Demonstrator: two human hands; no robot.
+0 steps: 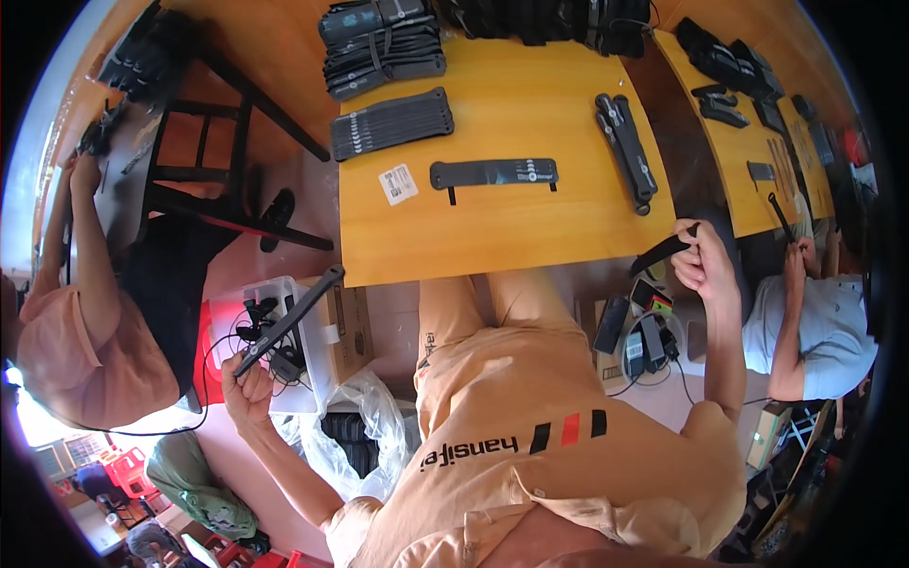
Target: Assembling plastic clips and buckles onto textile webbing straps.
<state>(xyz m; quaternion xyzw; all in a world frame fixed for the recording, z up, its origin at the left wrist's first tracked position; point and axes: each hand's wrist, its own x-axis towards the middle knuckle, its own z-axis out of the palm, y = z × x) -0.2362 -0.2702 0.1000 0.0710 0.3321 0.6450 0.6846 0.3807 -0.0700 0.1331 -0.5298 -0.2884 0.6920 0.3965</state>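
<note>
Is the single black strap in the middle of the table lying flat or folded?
Flat: the black strap lies spread full length on the yellow table, no fold visible.

So the worktop sits straight ahead of the person. One flat strap lies mid-worktop, with a small label card just to its left. Behind those, a fanned row of straps, and a taller stack of straps at the far edge. A folded pair of straps lies toward the right side. Left hand is out left, below the worktop, holding a long strap over an open bin beside a cardboard box. Right hand is off the right edge, gripping another strap.
</note>
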